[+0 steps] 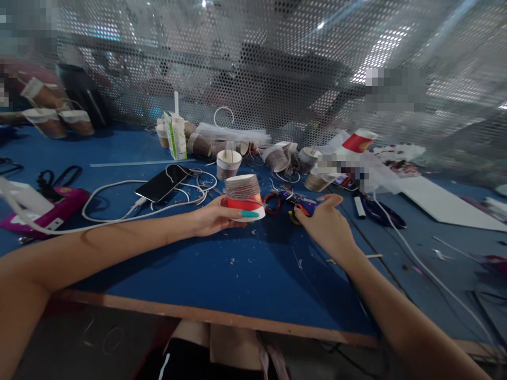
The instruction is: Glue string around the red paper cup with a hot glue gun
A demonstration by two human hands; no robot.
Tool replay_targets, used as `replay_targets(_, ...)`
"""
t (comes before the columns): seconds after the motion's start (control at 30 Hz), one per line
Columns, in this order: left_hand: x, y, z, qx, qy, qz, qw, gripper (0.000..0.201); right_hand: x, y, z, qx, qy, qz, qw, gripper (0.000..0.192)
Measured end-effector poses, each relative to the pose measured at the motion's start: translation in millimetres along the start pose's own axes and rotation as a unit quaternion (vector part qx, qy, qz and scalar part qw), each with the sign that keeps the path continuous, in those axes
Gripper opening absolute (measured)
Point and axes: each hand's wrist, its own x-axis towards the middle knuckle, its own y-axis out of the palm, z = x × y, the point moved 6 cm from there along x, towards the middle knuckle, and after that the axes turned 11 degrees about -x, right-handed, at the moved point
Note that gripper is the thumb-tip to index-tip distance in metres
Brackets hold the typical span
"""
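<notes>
My left hand (216, 215) is closed around a red paper cup (240, 203), its thumb with a long teal nail lying across the cup's white lower edge. Grey-brown cord (242, 186) is wound in rows round the upper part of the cup. To the right, my right hand (328, 224) has its fingers closed on a blue glue gun (301, 200) with an orange part near the fingertips. Red-handled scissors (271, 203) lie between the cup and the glue gun, partly covered. The glue gun's far end blends into the clutter behind.
Behind the hands stand several cord-wrapped cups (228, 164), and a drink carton (176, 136). A phone (162, 183) with a white cable (109, 184) lies left. Dark-handled pliers (382, 212) and a white board (451, 203) are right. A perforated metal screen (237, 68) closes the back.
</notes>
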Motion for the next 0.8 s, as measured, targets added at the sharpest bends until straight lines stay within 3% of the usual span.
replay_targets(0.2,1,-1.9,2,-0.025,-0.022,-0.003,0.999,0.045,-1,-12,-4,0.157,-0.036,-0.119,0.98,0.061)
replay_targets(0.33,3,-3.8,3,-0.036,-0.02,-0.017,0.999,0.038,-23,-40,6,0.274,-0.104,-0.272,0.917,0.074)
replay_targets(0.4,3,-4.1,4,-0.038,-0.024,-0.025,0.999,0.035,-35,-50,10,0.301,-0.132,-0.32,0.889,0.078)
replay_targets(0.63,5,-5.9,4,-0.044,-0.022,-0.033,0.998,0.039,-54,-53,20,0.325,-0.194,-0.344,0.859,0.056)
replay_targets(0.8,5,-6.3,4,-0.042,-0.02,-0.024,0.999,0.036,-55,-53,22,0.301,-0.206,-0.353,0.861,0.049)
